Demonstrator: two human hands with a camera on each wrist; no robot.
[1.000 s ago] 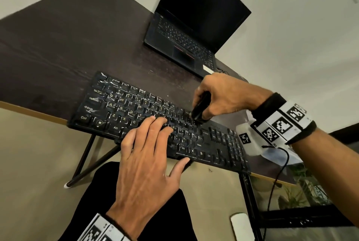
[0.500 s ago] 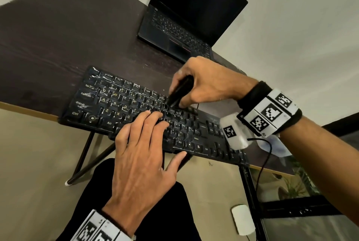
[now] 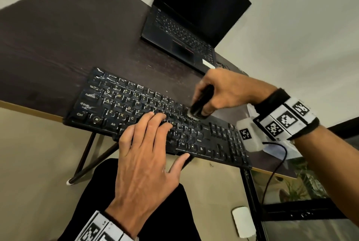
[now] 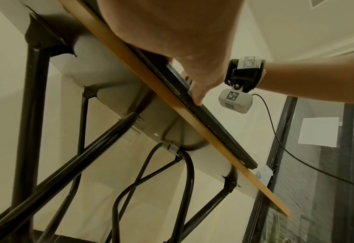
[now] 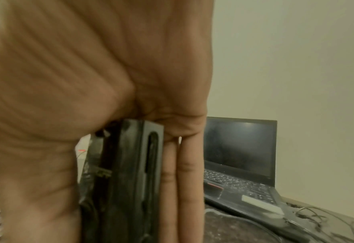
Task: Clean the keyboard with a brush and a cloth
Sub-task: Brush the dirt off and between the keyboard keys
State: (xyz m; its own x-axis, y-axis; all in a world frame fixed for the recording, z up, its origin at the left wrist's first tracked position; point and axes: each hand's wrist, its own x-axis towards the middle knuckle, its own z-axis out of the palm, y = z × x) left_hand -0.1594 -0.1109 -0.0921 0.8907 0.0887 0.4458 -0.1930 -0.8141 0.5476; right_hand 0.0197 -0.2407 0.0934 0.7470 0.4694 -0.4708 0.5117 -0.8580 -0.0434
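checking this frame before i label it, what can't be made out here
- Brush bristles: head view, blurred and covered by the right hand.
- Keys under the left hand: head view, hidden on the keyboard.
- Cloth: none identifiable in any view.
- Left fingertips: left wrist view, hidden by the palm.

— We see a black plastic keyboard [image 3: 147, 112], keycaps glinting; the dark woodgrain counter [image 3: 58, 46] looks matt, edged in pale wood.

— We note the black plastic brush [image 3: 200, 102], slightly glossy, and glossy black metal counter legs [image 4: 30, 115].
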